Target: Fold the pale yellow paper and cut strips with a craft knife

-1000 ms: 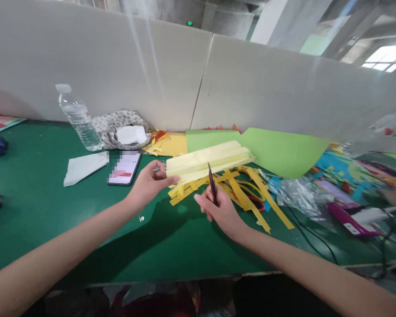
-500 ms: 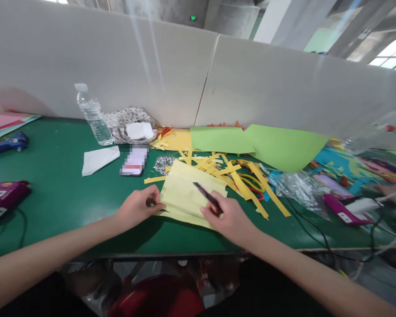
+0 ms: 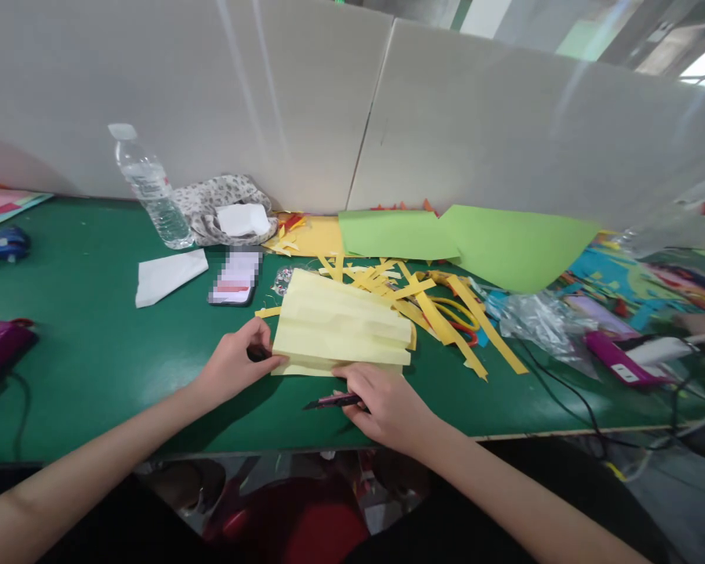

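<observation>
My left hand [image 3: 238, 360] pinches yellow paper [image 3: 334, 313] at left; my right hand [image 3: 385, 406] grips a knife [image 3: 336, 401], touching the near edge. Best keep the knife off the sheet.

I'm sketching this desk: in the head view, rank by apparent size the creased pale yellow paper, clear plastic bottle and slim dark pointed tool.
1. Pale yellow paper
2. Plastic bottle
3. Dark tool, partly hidden

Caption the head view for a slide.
Left hand pinches a creased yellow sheet; right hand, holding a slim dark tool, touches the sheet's near edge.
</observation>
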The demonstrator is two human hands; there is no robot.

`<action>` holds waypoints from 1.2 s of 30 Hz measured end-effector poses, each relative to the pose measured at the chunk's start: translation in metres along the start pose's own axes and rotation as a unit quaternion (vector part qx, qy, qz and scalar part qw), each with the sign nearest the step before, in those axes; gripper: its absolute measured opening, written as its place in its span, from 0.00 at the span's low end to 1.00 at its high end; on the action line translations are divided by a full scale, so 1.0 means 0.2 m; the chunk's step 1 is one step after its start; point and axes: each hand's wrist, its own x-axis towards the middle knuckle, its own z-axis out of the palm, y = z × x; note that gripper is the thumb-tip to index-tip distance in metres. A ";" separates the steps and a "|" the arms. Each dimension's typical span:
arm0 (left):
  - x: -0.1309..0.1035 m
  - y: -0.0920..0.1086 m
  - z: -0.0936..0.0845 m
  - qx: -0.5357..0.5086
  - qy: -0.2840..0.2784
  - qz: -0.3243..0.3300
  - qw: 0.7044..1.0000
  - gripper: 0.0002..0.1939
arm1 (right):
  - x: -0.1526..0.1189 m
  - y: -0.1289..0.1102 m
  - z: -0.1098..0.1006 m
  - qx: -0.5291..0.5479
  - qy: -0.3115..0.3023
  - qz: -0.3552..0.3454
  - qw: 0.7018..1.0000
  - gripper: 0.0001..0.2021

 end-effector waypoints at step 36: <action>0.08 0.00 -0.04 0.092 -0.086 -0.039 0.991 0.18 | -0.06 0.10 -0.02 0.049 -0.008 -0.081 0.996 0.07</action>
